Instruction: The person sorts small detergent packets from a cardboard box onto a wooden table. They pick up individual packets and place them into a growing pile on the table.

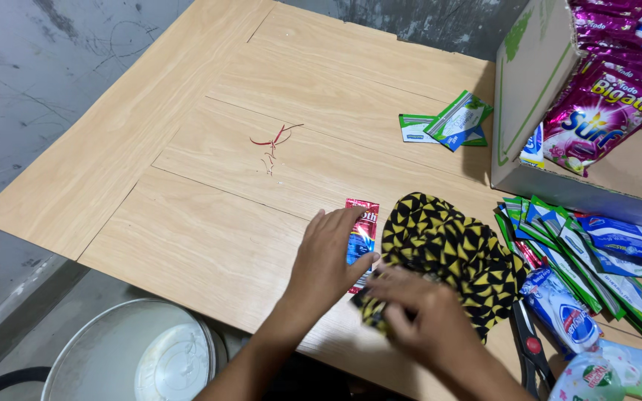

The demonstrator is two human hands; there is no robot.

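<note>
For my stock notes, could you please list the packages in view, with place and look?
Red sachet: under left hand, flat.
Green sachets: table's far side, loose.
Green-blue sachets: fanned at right.
Magenta sachets: hanging from the cardboard box.

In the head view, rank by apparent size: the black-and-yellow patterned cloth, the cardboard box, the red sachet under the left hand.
1. cardboard box, though cut off by the frame
2. black-and-yellow cloth
3. red sachet, partly covered by the left hand
</note>
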